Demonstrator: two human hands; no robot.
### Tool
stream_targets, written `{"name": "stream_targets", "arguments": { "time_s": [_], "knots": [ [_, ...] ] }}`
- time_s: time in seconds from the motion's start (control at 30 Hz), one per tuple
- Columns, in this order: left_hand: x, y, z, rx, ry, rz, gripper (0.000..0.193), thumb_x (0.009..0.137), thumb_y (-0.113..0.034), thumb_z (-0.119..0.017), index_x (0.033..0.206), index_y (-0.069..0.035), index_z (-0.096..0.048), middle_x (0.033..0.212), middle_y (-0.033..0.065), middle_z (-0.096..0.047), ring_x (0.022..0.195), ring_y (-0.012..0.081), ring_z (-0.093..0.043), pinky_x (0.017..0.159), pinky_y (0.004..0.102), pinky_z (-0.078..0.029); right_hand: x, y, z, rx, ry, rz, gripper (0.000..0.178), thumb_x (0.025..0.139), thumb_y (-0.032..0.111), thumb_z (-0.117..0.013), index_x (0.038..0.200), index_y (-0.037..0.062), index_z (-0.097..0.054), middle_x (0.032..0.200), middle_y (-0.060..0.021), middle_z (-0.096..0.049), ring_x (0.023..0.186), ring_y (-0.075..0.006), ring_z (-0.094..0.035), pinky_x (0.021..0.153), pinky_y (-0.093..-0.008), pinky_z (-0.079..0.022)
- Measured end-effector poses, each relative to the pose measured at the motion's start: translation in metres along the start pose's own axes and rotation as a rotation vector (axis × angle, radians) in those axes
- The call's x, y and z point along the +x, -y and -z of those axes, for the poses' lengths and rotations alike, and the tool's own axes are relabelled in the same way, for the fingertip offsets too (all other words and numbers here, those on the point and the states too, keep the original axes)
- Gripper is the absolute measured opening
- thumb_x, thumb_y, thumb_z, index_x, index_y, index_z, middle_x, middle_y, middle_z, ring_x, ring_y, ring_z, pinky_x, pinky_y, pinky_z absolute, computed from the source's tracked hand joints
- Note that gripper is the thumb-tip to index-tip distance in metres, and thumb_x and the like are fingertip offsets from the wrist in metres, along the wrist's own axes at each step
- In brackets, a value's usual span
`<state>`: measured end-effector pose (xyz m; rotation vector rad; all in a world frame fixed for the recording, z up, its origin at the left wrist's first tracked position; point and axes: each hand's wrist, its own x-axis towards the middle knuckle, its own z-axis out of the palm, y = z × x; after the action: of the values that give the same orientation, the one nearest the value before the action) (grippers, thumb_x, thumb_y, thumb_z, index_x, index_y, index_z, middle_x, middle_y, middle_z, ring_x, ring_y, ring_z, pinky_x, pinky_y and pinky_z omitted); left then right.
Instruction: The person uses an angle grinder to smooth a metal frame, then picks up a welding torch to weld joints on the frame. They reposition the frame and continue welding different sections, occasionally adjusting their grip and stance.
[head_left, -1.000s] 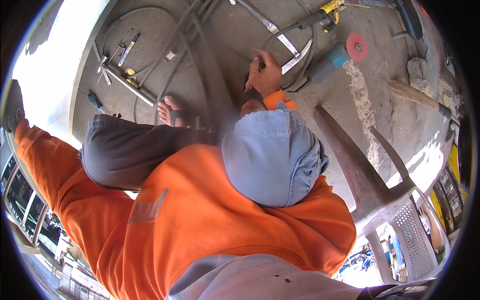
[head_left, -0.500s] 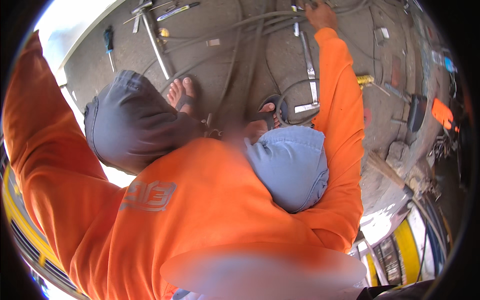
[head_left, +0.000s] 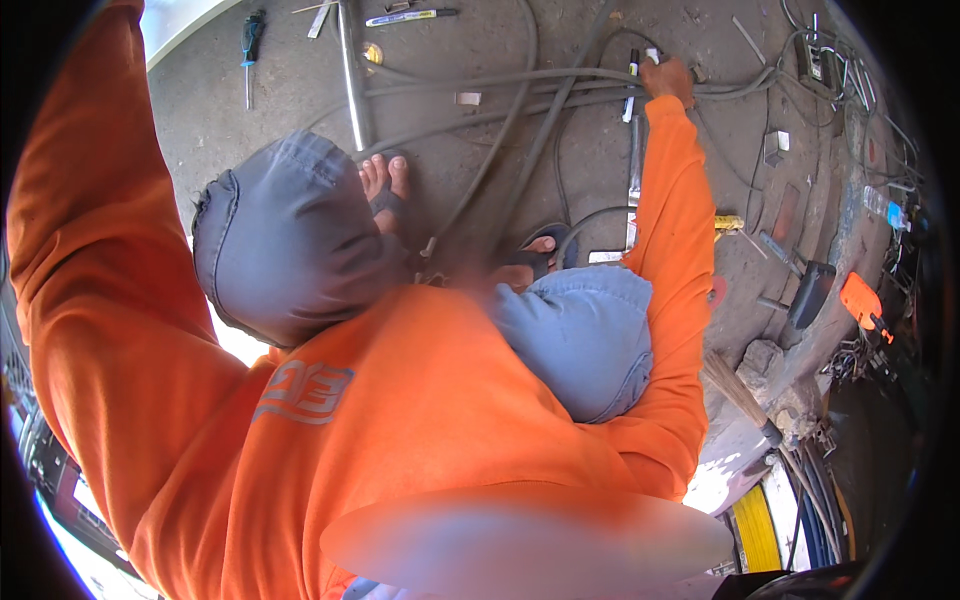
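My right hand is low over the floor at the upper right, fingers curled together beside a small whitish piece. Whether that piece is in my grip is hard to make out. Just left of the hand lies a black-and-white marker, and grey cables run beneath and past the hand. A flat metal bar stretches from below the marker toward my foot, close to my sleeve. My left arm reaches up along the left side, its hand cut off at the upper edge near a pale panel.
A blue-black screwdriver, a long metal rod and a pen-like marker lie at the upper left. On the right are a yellow-handled tool, a black block, an orange object and a brush.
My right hand has come down and slightly right in the view, with its fingers drawn in. The view has shifted, and my left arm now reaches the upper edge.
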<state>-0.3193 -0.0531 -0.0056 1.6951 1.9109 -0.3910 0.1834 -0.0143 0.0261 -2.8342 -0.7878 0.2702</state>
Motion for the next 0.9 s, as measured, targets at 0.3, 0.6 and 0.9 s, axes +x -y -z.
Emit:
{"name": "stream_targets", "arguments": {
  "time_s": [0.3, 0.6, 0.9],
  "knots": [
    [-0.003, 0.007, -0.006, -0.006, -0.111, -0.072, 0.084, 0.105, -0.066, -0.014, 0.163, -0.007, -0.028, 0.167, 0.019, -0.029, 0.156, 0.0359, -0.025, 0.127, 0.0487, -0.011, -0.071, -0.027, 0.04, 0.37, 0.195, 0.226, 0.04, 0.093, 0.026, -0.067, 0.125, 0.0024, -0.071, 0.108, -0.0212, -0.075, 0.095, -0.0335, -0.074, 0.087, -0.0429, -0.056],
    [-0.011, 0.002, 0.003, -0.004, -0.07, -0.094, 0.077, 0.107, -0.058, -0.017, 0.16, -0.004, -0.03, 0.166, 0.0235, -0.028, 0.156, 0.0387, -0.021, 0.127, 0.0491, -0.012, -0.195, 0.039, 0.006, 0.427, 0.716, 0.649, 0.039, 0.092, 0.037, -0.074, 0.122, 0.0128, -0.074, 0.107, -0.0122, -0.078, 0.096, -0.0255, -0.075, 0.086, -0.0365, -0.058],
    [0.0, 0.006, -0.004, 0.002, -0.066, -0.062, 0.08, 0.106, -0.064, -0.016, 0.163, -0.008, -0.028, 0.167, 0.019, -0.03, 0.156, 0.0351, -0.025, 0.127, 0.0488, -0.012, -0.203, 0.115, -0.041, 0.047, 0.345, 0.665, 0.041, 0.09, 0.046, -0.069, 0.113, 0.0117, -0.065, 0.098, -0.013, -0.076, 0.094, -0.0373, -0.072, 0.081, -0.05, -0.056]
  ]
}}
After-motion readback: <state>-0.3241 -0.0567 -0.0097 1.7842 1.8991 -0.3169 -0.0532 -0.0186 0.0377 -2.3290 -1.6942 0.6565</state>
